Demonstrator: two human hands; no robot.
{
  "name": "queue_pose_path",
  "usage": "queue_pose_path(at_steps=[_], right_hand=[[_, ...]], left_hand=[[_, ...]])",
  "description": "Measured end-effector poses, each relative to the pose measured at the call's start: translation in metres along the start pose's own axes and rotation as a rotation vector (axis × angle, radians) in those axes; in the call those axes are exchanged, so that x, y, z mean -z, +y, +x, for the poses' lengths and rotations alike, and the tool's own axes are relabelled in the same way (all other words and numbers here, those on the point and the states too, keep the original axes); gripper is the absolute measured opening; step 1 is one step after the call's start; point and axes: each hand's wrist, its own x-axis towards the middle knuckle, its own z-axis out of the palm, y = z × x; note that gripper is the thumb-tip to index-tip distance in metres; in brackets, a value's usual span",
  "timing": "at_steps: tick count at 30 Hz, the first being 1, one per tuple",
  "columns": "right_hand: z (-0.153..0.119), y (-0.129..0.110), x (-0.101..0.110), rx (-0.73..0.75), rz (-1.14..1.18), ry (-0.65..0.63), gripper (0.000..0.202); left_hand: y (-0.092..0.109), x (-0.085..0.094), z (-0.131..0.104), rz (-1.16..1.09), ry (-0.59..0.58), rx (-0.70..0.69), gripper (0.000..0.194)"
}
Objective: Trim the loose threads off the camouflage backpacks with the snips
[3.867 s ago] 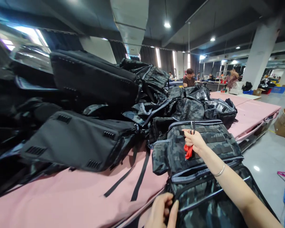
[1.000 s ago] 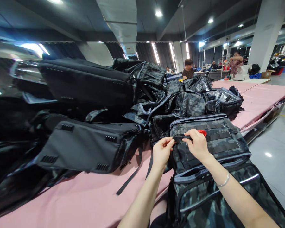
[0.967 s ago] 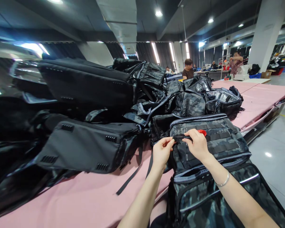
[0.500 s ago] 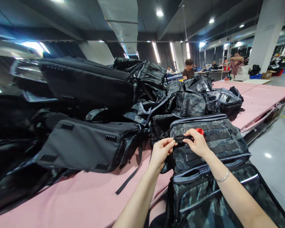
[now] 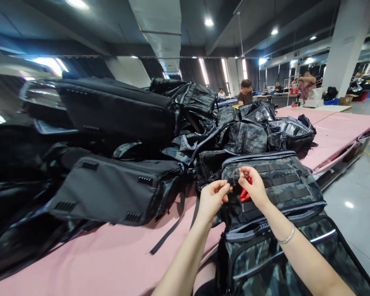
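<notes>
A camouflage backpack [image 5: 274, 174] lies opened out before me, with dark webbing rows across its upper panel. Over that panel's left side, my left hand [image 5: 214, 199] pinches a small black strap end [image 5: 230, 181] between thumb and fingers. Close by on the right, my right hand [image 5: 254, 187] is closed around small red-handled snips [image 5: 246, 192]. The red handles hang below the fingers, and the blades are mostly hidden. The two hands are slightly apart.
A tall heap of black and camouflage bags [image 5: 117, 111] fills the left and middle of the pink-covered table [image 5: 111, 255]. A loose black strap [image 5: 168, 236] trails toward me. Farther back, a person [image 5: 245, 93] sits, and another stands near a white sewing machine [image 5: 314, 98].
My right hand has turned and drawn slightly away from my left, so the red handles now hang below its fingers instead of showing behind it. My left hand stays almost in place.
</notes>
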Motion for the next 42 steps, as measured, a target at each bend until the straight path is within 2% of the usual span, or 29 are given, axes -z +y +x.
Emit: queue_pose_path(at_steps=[2, 4, 6, 8, 11, 16, 19, 24, 31, 35, 38, 42], right_hand=[[-0.001, 0.003, 0.000, 0.050, -0.165, 0.002, 0.029], [-0.001, 0.004, 0.000, 0.133, -0.310, -0.002, 0.021], [-0.001, 0.003, -0.001, 0.213, -0.398, 0.008, 0.009], [-0.002, 0.001, -0.002, 0.239, -0.440, 0.023, 0.009], [-0.003, 0.000, -0.004, 0.202, -0.404, 0.029, 0.013], [-0.004, 0.001, -0.002, 0.021, -0.091, 0.020, 0.021], [-0.004, 0.002, 0.005, -0.017, -0.199, 0.064, 0.023], [-0.007, -0.002, 0.016, 0.102, -0.550, 0.045, 0.021], [-0.010, -0.008, 0.019, 0.301, -0.625, -0.080, 0.012], [-0.009, -0.006, 0.018, 0.362, -0.710, -0.077, 0.008], [-0.009, -0.004, 0.017, 0.312, -0.648, -0.034, 0.007], [-0.005, 0.000, 0.013, 0.088, -0.308, 0.034, 0.014]], left_hand=[[-0.001, -0.002, 0.000, 0.032, 0.020, -0.047, 0.031], [-0.003, -0.004, 0.000, 0.041, 0.041, -0.074, 0.031], [-0.006, -0.006, 0.001, 0.045, 0.051, -0.074, 0.031], [-0.008, -0.007, 0.001, 0.045, 0.046, -0.066, 0.032], [-0.008, -0.006, 0.001, -0.004, 0.027, -0.032, 0.032], [-0.004, 0.000, 0.001, -0.172, -0.005, 0.067, 0.035], [-0.003, 0.003, 0.001, -0.210, -0.005, 0.091, 0.037], [-0.003, 0.006, 0.001, -0.229, -0.012, 0.074, 0.034], [-0.003, 0.006, 0.001, -0.168, 0.000, 0.007, 0.033], [-0.003, 0.004, 0.000, -0.147, 0.004, 0.010, 0.033], [-0.002, 0.003, 0.000, -0.188, 0.007, 0.045, 0.034], [-0.001, 0.002, -0.001, -0.344, -0.008, 0.171, 0.037]])
